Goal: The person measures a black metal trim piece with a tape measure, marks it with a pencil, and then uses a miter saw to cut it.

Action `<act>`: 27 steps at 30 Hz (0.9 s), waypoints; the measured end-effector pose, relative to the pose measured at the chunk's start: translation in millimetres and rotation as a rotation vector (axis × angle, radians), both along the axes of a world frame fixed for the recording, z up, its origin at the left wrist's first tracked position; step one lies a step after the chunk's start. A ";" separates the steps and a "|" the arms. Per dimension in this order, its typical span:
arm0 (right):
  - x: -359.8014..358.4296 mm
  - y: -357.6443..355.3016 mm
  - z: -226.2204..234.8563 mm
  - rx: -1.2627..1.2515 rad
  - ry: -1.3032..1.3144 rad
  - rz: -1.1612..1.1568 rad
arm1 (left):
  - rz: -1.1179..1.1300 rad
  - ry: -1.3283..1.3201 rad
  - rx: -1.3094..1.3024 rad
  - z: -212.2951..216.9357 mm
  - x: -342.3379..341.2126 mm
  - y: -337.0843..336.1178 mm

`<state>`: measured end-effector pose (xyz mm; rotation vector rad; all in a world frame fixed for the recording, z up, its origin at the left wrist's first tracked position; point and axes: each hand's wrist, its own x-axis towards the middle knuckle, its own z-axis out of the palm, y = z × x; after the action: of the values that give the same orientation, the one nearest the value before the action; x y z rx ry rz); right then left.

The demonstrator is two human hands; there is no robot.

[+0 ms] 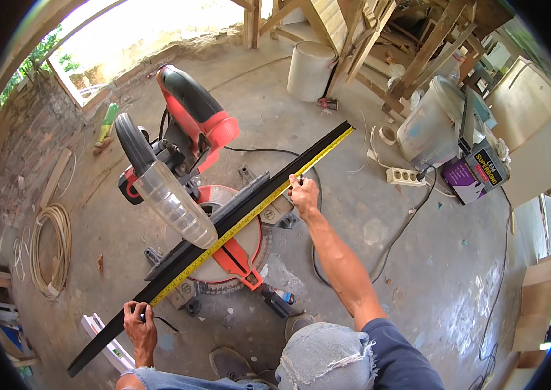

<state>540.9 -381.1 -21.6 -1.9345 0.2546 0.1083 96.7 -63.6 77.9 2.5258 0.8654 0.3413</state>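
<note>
A long black bar [110, 331] lies slantwise across the bed of a red and black miter saw [207, 127]. Along the bar's near edge runs a yellow tape measure blade [223, 244], reaching its far right end. My left hand [140, 335] is closed at the tape's lower left end, against the bar; a small dark piece shows between its fingers. Farther right, my right hand [304, 197] is closed over the tape and bar, with a small dark item, perhaps a pen, partly hidden in its fingers. The saw head is raised, its clear guard [175, 205] just above the bar.
A coiled hose [51, 250] lies at the left. To the right are a power strip [407, 177] with a black cord, a purple and black box [474, 175] and a dusty bucket [428, 123]. White profile pieces [108, 344] lie near my left hand.
</note>
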 end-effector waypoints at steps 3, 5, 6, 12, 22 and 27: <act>-2.1 7.8 3.9 -0.016 0.006 0.049 | 0.005 0.006 0.020 -7.4 -3.7 12.2; 4.1 -4.9 -12.6 -0.006 -0.037 0.081 | 0.009 -0.001 0.029 -17.8 -3.8 9.1; 8.5 -12.7 -17.6 -0.045 -0.042 0.096 | 0.000 -0.002 0.043 -13.7 0.9 8.2; -1.0 -23.1 -14.8 -0.007 -0.002 0.085 | 0.056 0.051 0.009 -7.9 4.7 5.8; -20.4 -14.9 -9.4 0.257 0.001 0.037 | 0.083 0.113 0.022 -8.6 6.1 7.3; 1.9 -15.2 -9.3 0.243 0.039 0.127 | 0.077 0.121 0.001 -6.0 5.6 5.8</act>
<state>542.8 -396.3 -30.9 -1.7065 0.1374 0.2504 102.3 -57.8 72.0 2.5401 1.0104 0.2144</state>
